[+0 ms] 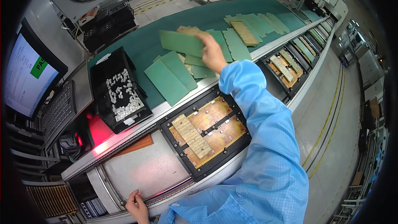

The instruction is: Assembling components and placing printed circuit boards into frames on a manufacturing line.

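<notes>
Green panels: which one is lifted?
The green panel held by the right hand, tilted up off the green table; the other panels lie there, some overlapping.

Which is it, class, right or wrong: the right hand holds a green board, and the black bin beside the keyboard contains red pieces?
Wrong on colour: the head view shows white pieces, not red. The right hand holds a green board, and the black bin is beside the keyboard.
</notes>
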Tool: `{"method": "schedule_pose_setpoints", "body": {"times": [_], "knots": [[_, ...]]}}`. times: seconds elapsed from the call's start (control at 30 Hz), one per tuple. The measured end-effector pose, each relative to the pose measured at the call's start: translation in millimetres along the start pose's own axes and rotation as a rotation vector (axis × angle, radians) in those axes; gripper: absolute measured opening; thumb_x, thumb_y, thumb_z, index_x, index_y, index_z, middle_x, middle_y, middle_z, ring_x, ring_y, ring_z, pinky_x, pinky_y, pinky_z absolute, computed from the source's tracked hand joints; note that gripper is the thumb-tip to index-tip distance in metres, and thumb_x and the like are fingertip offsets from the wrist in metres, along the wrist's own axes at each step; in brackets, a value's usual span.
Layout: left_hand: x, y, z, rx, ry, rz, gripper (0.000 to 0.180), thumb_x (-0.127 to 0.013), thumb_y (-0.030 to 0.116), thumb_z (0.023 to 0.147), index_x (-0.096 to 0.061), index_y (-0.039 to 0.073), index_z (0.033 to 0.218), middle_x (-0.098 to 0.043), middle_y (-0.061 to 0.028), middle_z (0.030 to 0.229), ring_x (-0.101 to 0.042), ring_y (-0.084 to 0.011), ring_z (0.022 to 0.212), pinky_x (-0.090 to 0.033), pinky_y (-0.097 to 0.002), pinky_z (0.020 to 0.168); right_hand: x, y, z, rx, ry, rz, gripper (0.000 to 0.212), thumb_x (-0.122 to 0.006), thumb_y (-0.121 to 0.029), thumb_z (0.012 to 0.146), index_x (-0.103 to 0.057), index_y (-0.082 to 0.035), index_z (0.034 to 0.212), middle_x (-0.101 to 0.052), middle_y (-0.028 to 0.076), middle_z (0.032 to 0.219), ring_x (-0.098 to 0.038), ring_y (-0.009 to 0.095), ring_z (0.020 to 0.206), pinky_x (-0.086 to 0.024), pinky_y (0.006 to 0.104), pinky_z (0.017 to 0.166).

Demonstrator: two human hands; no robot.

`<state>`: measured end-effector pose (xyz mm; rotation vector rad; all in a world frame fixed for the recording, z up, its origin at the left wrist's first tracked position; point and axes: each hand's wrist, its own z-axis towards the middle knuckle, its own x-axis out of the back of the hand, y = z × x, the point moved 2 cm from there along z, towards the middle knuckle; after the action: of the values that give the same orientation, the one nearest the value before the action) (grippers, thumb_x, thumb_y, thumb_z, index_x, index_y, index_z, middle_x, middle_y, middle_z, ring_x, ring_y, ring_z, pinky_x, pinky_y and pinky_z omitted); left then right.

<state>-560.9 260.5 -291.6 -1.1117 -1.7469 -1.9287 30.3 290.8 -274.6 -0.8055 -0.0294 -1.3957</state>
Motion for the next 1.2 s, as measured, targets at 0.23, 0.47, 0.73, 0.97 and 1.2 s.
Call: {"method": "schedule_pose_setpoints", "body": {"times": [0.23, 0.47, 0.73, 0.97, 1.2], "knots": [[-12, -52, 6, 0.061, 0.038, -0.094, 0.02, -0.051, 0.001, 0.096, -0.067, -0.005, 0.106, -0.071, -0.0116, 0.085, -0.064, -0.0142, 0.074, -0.051, -0.0267, 0.069, -10, -61, -17, 0.213, -0.321, -0.085, 0.046, -0.057, 0.004, 0.076, -0.063, -0.005, 0.12, -0.058, 0.02, 0.116, -0.057, 0.041, 0.108, -0.048, 0.0459, 0.091], [-12, -55, 4, 0.06, 0.036, -0.101, 0.02, -0.051, 0.001, 0.097, -0.067, -0.006, 0.107, -0.071, -0.0121, 0.086, -0.064, -0.0138, 0.074, -0.051, -0.0264, 0.068, -25, 32, -4, -0.137, -0.399, -0.446, 0.057, -0.075, -0.027, 0.082, -0.057, -0.003, 0.13, -0.062, 0.022, 0.117, -0.05, 0.042, 0.12, -0.031, 0.0562, 0.107], [-10, -58, 3, 0.081, -0.007, -0.134, 0.022, -0.051, 0.004, 0.099, -0.066, -0.006, 0.11, -0.072, -0.0139, 0.091, -0.068, -0.0177, 0.083, -0.054, -0.0286, 0.075, 66, 3, -8, -0.661, -0.518, 0.178, 0.056, -0.075, -0.022, 0.08, -0.061, 0.001, 0.129, -0.066, 0.012, 0.099, -0.061, 0.013, 0.089, -0.051, 0.0276, 0.072], [-10, -51, 8, 0.056, -0.018, -0.153, 0.022, -0.05, -0.001, 0.096, -0.067, -0.006, 0.11, -0.071, -0.0145, 0.089, -0.068, -0.0175, 0.083, -0.054, -0.0296, 0.075, 141, -108, -131, -0.327, -0.293, -0.237, 0.039, -0.076, -0.01, 0.082, -0.069, -0.011, 0.121, -0.058, 0.007, 0.11, -0.056, 0.016, 0.098, -0.047, 0.0269, 0.078], [-11, -55, 12, 0.022, -0.051, -0.186, 0.023, -0.05, 0.0, 0.097, -0.068, -0.005, 0.111, -0.071, -0.0128, 0.091, -0.067, -0.0168, 0.085, -0.053, -0.0283, 0.077, 131, -139, -206, -0.378, -0.332, -0.282, 0.035, -0.075, -0.011, 0.083, -0.07, -0.009, 0.118, -0.052, 0.015, 0.119, -0.052, 0.029, 0.112, -0.046, 0.0353, 0.093]]}}
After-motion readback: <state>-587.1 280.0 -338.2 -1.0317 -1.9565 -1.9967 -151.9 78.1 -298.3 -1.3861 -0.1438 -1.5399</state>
